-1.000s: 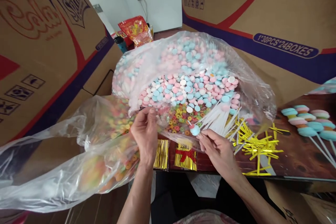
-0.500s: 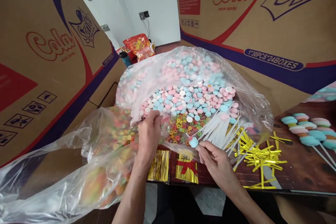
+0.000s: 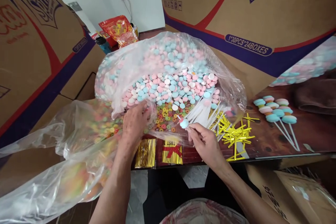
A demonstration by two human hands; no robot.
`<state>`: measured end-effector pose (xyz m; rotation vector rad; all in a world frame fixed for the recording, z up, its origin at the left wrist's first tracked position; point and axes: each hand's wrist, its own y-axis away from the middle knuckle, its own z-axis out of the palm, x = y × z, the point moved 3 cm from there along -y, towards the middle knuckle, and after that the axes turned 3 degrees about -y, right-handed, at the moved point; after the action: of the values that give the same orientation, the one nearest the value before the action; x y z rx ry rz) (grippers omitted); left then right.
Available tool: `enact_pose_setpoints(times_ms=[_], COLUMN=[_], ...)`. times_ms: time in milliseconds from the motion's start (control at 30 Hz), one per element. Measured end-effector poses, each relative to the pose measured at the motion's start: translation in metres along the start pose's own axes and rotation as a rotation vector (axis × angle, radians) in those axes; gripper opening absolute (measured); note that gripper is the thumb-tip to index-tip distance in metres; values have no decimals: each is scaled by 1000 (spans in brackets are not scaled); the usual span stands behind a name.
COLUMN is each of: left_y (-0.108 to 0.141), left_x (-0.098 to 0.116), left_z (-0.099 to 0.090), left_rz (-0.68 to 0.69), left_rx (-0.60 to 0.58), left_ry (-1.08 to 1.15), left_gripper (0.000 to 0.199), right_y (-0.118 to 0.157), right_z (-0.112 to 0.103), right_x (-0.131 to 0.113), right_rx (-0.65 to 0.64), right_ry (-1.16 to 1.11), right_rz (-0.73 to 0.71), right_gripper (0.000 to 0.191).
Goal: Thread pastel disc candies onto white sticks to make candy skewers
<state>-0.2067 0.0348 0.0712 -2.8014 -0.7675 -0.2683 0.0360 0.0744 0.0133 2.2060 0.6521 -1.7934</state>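
My right hand is closed in a pinch on a white stick, just behind the pale blue marshmallow threaded on it. A small reddish piece sits beyond this marshmallow, near the stick's tip. To the left, my left hand is curled at the plastic edge between the bags; its fingertips are mostly hidden, so what they hold does not show. Gummy rings in several colours lie between my hands. Behind them, pink, white and blue marshmallows fill a large open clear bag. Loose white sticks lie right of the rings.
Yellow twist ties are heaped at right, beside finished-looking marshmallow skewers. Two packs of gold ties, one of them a labelled pack, lie along the front table edge. Large cardboard boxes stand behind and left. A red pouch is at the back.
The camera view has shifted, so the scene sits further left and higher and more shows at the right. My right hand keeps its pinch on the stick; my left hand stays by the plastic edge.
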Motion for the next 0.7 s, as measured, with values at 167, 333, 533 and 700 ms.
enact_pose_setpoints(times_ms=[167,333,533,700], left_y=[28,56,51,46], left_x=[21,43,30,18], left_z=[-9,22,45,45], left_rz=[82,239,184,-17], left_rx=[238,-124,-161,-178], left_ry=[94,73,172,823], left_gripper=[22,27,23,13], right_y=[0,7,12,11], right_z=[-18,-19,-8,-4], right_x=[1,-2,-3,-4], right_rx=[8,-51,-81,-97], right_ry=[102,162,220,177], right_rz=[-34,-37,-79,-76], right_gripper=[30,35,35,35])
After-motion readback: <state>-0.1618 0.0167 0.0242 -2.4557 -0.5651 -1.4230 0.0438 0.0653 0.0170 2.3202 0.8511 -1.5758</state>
